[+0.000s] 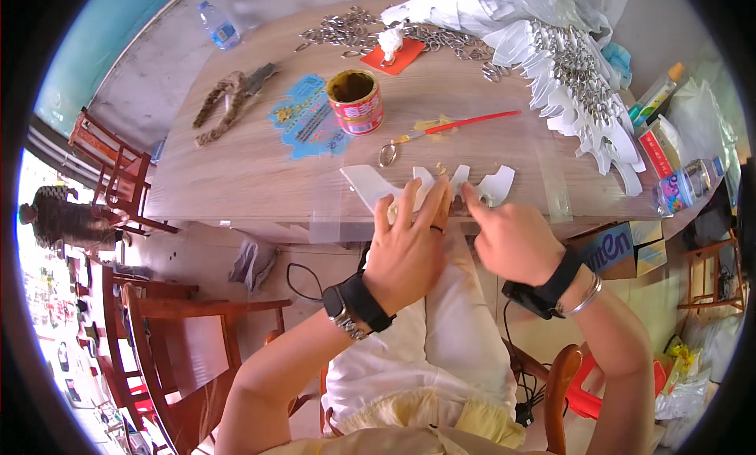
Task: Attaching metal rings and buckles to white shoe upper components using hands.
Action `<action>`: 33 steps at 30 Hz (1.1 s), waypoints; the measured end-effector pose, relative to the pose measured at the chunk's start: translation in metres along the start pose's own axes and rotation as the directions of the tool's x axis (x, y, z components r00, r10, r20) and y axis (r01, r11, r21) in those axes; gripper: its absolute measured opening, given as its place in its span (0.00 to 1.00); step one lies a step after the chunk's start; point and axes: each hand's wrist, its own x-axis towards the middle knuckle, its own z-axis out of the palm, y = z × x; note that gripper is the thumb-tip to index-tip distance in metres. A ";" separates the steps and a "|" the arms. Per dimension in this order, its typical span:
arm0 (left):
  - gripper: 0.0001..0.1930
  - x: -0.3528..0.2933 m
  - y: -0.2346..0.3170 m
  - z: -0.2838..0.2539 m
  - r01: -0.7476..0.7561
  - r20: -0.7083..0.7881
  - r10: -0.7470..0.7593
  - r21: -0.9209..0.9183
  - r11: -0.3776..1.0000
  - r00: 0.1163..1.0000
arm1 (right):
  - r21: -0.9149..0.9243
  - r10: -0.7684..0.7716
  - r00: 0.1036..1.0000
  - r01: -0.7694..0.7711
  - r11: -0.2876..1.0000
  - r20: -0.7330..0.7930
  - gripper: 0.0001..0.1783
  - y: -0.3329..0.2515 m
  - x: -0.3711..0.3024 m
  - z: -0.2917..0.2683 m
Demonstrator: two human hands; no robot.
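At the near table edge lies a flat white piece [368,184] with curved cutouts, its middle hidden under my fingers, so I cannot tell whether it is one piece or several. My left hand [409,246] rests on it, fingers spread and stretched out. Beside it my right hand [516,238] touches the piece with an extended index finger, the other fingers curled. A metal ring [387,155] and a red-handled brush [472,121] lie just beyond. Farther back stands an open can [358,112] with a pink-red label and brownish stuff inside.
Wrapped-handle scissors [228,100] and a smeared blue sheet [303,112] lie left. Metal clasps [346,29] and an orange-red card [398,57] sit at the back. White pieces with metal clasps [579,100] pile up right, near a bottle [685,187]. Wooden chairs [189,337] stand left.
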 end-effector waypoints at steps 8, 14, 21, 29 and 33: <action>0.43 -0.025 0.013 0.010 -0.283 -0.301 0.249 -0.075 0.956 0.920 | 0.856 0.114 0.985 0.050 0.514 -0.126 0.30 0.019 -0.012 0.015; 0.38 -0.023 -0.006 0.013 -0.192 -0.325 0.187 0.018 0.981 0.927 | 0.749 0.168 0.978 -0.016 0.662 -0.127 0.28 0.019 -0.005 0.025; 0.32 -0.048 0.010 0.032 -0.443 -0.298 0.420 -0.009 0.897 0.857 | 0.636 0.330 0.933 -0.167 0.753 -0.145 0.25 0.034 0.011 0.013; 0.33 -0.098 -0.010 0.130 -0.516 0.133 0.528 -0.117 0.849 0.839 | 0.857 0.027 0.973 0.187 0.480 -0.228 0.37 -0.110 -0.026 -0.022; 0.33 -0.111 -0.017 0.155 -0.435 0.229 0.458 -0.146 0.888 0.859 | 0.968 -0.537 0.830 0.235 0.091 -0.151 0.57 -0.189 -0.048 -0.020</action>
